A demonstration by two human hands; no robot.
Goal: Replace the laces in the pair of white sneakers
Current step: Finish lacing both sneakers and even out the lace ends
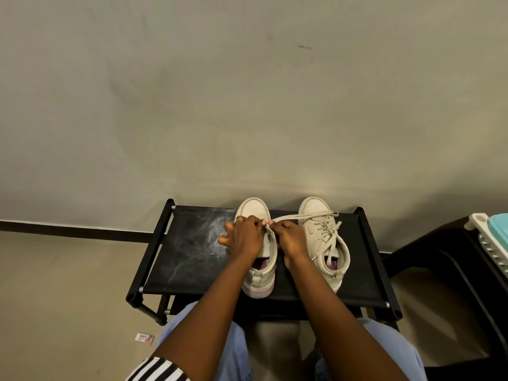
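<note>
Both sneakers stand on the black tabletop [192, 257]. Over the left sneaker [254, 208] the left hand [243, 237] and right hand [292, 237] both pinch its lace [297, 216], which stretches across the right sneaker [319, 232] beside them.

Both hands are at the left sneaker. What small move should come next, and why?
Probably draw the lace through the front eyelets of the left sneaker: both the left hand and right hand seem to pinch it there, and a long loose end trails over the right sneaker.
</note>
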